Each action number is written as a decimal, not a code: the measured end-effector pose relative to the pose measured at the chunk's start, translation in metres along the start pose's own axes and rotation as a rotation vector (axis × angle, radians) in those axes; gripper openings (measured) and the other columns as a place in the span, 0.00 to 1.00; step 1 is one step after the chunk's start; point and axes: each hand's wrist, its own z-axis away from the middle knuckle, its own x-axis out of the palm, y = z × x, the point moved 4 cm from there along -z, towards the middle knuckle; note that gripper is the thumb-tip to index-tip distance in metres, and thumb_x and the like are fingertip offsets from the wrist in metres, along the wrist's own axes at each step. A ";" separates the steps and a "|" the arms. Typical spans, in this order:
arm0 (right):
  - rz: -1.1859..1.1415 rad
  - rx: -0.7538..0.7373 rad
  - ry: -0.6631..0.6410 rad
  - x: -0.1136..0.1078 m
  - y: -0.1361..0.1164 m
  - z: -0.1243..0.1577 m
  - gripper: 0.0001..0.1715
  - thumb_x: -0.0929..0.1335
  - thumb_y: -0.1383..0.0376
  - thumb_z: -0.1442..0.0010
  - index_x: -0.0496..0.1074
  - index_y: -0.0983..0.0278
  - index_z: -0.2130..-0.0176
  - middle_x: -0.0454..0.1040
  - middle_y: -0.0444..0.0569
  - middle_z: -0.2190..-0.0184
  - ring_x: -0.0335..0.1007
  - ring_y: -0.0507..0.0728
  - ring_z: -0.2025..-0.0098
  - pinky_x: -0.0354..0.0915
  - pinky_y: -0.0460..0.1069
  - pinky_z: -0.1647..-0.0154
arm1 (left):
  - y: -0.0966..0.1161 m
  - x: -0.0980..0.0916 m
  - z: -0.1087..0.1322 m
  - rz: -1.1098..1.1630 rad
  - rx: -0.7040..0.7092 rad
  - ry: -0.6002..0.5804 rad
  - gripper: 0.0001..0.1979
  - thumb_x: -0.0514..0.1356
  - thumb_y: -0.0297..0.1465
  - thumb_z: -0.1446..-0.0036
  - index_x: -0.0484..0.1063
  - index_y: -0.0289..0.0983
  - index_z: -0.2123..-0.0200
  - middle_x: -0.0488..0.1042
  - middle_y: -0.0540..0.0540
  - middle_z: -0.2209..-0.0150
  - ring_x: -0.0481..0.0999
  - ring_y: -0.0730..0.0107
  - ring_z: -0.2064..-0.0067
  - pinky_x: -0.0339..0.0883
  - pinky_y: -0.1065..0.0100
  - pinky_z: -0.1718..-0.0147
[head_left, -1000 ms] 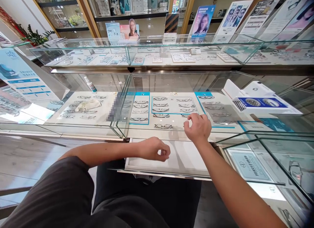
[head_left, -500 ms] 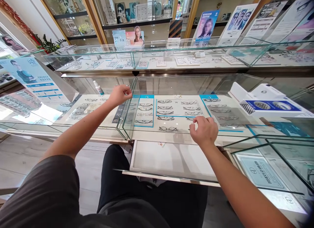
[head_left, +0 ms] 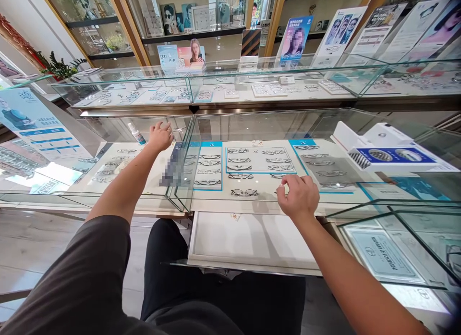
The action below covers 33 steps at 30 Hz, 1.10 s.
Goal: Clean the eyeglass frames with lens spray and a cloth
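Note:
My left hand is over the left glass case, its fingers parted and slightly bent. Just left of it stands a small white spray bottle, tilted in view. A thin frame-like outline shows right of the fingertips; contact cannot be made out. My right hand is curled with thumb and forefinger together over the front of the middle case. Whatever those fingers hold, if anything, is hidden. A round-lensed pair of glasses lies left of it. Behind are rows of glasses on a blue-edged white board.
Below the case a white drawer is pulled out in front of my legs. An upright glass pane divides the cases. A white and blue box sits on the glass at right. A blue sign stands at left.
My left hand has moved left and its fingers have gone from closed to parted. My right hand stays curled in about the same place. The view has shifted slightly.

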 end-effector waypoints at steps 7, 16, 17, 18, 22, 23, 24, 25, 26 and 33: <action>0.033 -0.021 0.028 -0.001 -0.001 0.001 0.01 0.68 0.64 0.37 0.69 0.59 0.63 0.80 0.52 0.66 0.65 0.65 0.58 0.51 0.56 0.61 | 0.002 0.020 -0.025 -0.036 0.010 -0.081 0.32 0.44 0.43 0.25 0.78 0.34 0.34 0.66 0.33 0.23 0.50 0.26 0.21 0.52 0.30 0.33; 0.050 -0.041 0.039 -0.001 -0.001 0.001 0.01 0.68 0.64 0.36 0.69 0.59 0.63 0.80 0.52 0.67 0.64 0.65 0.59 0.52 0.56 0.61 | 0.018 0.006 -0.017 -0.011 0.028 -0.032 0.33 0.45 0.43 0.26 0.76 0.31 0.33 0.68 0.30 0.26 0.53 0.26 0.24 0.52 0.32 0.32; 0.047 -0.038 0.036 -0.001 -0.001 0.001 0.01 0.68 0.64 0.36 0.69 0.59 0.63 0.80 0.52 0.67 0.64 0.65 0.59 0.52 0.56 0.61 | 0.022 0.000 -0.011 -0.003 0.047 -0.018 0.33 0.46 0.44 0.26 0.76 0.31 0.33 0.68 0.30 0.26 0.53 0.26 0.23 0.51 0.32 0.32; 0.041 -0.035 0.031 -0.001 -0.001 0.001 0.02 0.68 0.64 0.36 0.69 0.59 0.64 0.80 0.52 0.67 0.64 0.65 0.59 0.51 0.56 0.61 | 0.027 -0.007 -0.005 0.005 0.071 0.001 0.33 0.46 0.45 0.26 0.75 0.32 0.32 0.68 0.30 0.26 0.53 0.26 0.23 0.51 0.32 0.32; 0.016 -0.011 0.019 0.000 -0.001 0.000 0.02 0.67 0.63 0.37 0.69 0.59 0.64 0.79 0.52 0.67 0.64 0.65 0.59 0.50 0.56 0.62 | 0.058 -0.043 0.038 0.049 0.215 0.098 0.35 0.46 0.48 0.25 0.71 0.33 0.28 0.65 0.28 0.25 0.55 0.27 0.24 0.49 0.31 0.30; 0.013 -0.004 0.016 0.001 -0.001 -0.001 0.02 0.67 0.63 0.37 0.70 0.59 0.64 0.79 0.53 0.67 0.64 0.66 0.58 0.49 0.56 0.62 | 0.068 -0.053 0.053 0.064 0.258 0.117 0.36 0.46 0.48 0.25 0.70 0.32 0.27 0.65 0.28 0.25 0.55 0.27 0.24 0.48 0.30 0.30; 0.010 0.004 0.011 0.001 -0.001 -0.001 0.02 0.67 0.63 0.37 0.70 0.59 0.64 0.78 0.53 0.67 0.64 0.66 0.58 0.49 0.56 0.62 | 0.079 -0.062 0.070 0.081 0.306 0.124 0.36 0.46 0.49 0.24 0.69 0.32 0.27 0.65 0.28 0.25 0.55 0.27 0.25 0.48 0.30 0.30; 0.007 0.010 0.004 0.001 -0.002 -0.002 0.02 0.67 0.63 0.37 0.70 0.59 0.64 0.78 0.53 0.67 0.64 0.66 0.57 0.49 0.56 0.62 | 0.091 -0.071 0.088 0.101 0.353 0.126 0.36 0.46 0.50 0.24 0.69 0.33 0.27 0.65 0.28 0.25 0.56 0.27 0.25 0.48 0.30 0.30; 0.004 0.015 -0.006 0.001 -0.002 -0.002 0.02 0.67 0.63 0.37 0.70 0.59 0.64 0.78 0.54 0.66 0.65 0.66 0.57 0.49 0.56 0.62 | 0.103 -0.080 0.107 0.120 0.403 0.109 0.36 0.46 0.51 0.24 0.68 0.35 0.26 0.65 0.29 0.25 0.57 0.27 0.26 0.50 0.30 0.31; 0.024 0.035 -0.034 0.001 -0.003 -0.004 0.03 0.67 0.63 0.36 0.70 0.60 0.62 0.80 0.55 0.63 0.64 0.67 0.55 0.49 0.57 0.61 | 0.181 -0.124 0.239 0.327 0.687 -0.216 0.32 0.52 0.56 0.24 0.69 0.46 0.27 0.69 0.37 0.27 0.65 0.37 0.31 0.60 0.39 0.35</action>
